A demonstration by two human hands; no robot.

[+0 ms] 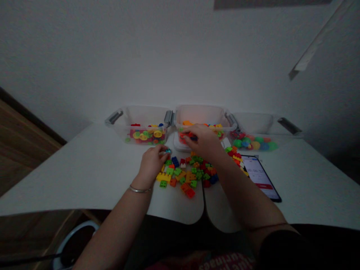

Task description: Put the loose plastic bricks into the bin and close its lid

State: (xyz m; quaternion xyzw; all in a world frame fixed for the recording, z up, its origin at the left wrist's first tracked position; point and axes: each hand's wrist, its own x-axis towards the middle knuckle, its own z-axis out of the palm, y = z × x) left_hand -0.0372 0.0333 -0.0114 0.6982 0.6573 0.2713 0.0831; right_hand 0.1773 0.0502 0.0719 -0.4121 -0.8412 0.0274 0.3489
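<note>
A white table (70, 176) carries scattered coloured bricks (199, 174) and a lit phone (260, 174), with three clear bins (201, 113) along its back.

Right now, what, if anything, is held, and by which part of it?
The left hand seems to hold a teal piece by its left side; right hand: cannot tell.

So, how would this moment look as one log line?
left hand: pinching teal piece | right hand: at middle tub | bricks: loose on table | phone: beside bricks
</note>
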